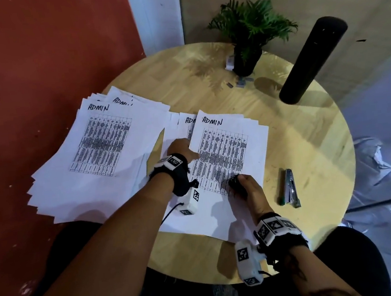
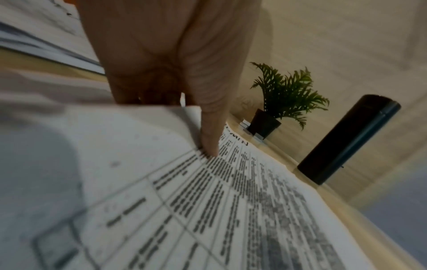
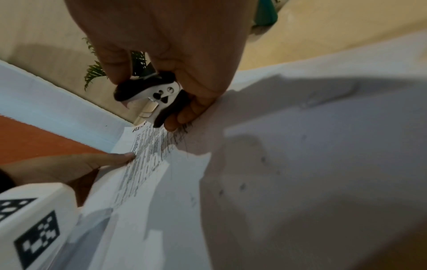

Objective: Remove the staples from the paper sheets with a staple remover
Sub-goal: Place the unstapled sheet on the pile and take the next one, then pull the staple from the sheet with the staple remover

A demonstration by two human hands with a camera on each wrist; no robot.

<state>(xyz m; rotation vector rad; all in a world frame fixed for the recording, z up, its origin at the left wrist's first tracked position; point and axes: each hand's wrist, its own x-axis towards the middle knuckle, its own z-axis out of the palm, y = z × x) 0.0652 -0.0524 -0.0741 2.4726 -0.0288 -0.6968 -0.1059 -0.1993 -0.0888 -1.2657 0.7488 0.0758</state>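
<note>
1. Head view: my right hand [image 1: 251, 191] grips the staple remover [image 1: 236, 185] on the "ADMIN" sheets [image 1: 229, 158], table centre.
2. My left hand [image 1: 182, 149] pinches their left edge.
3. Black pot [image 1: 244, 60] holding a green plant [image 1: 251, 21] stands at the far edge.

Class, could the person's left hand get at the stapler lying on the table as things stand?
Probably not readily: the stapler lies beyond the right hand, whose arm crosses the way, and the left hand pinches the paper sheet.

My paper sheets [image 1: 230, 144] white, black printed table grid, "ADMIN" handwritten black. My staple remover [image 3: 152, 95] black and white. Table [image 1: 304, 136] pale wood grain. Wall [image 1: 35, 56] red-brown. Plant [image 1: 251, 21] green, black pot. Cylinder [image 1: 310, 61] black.
</note>
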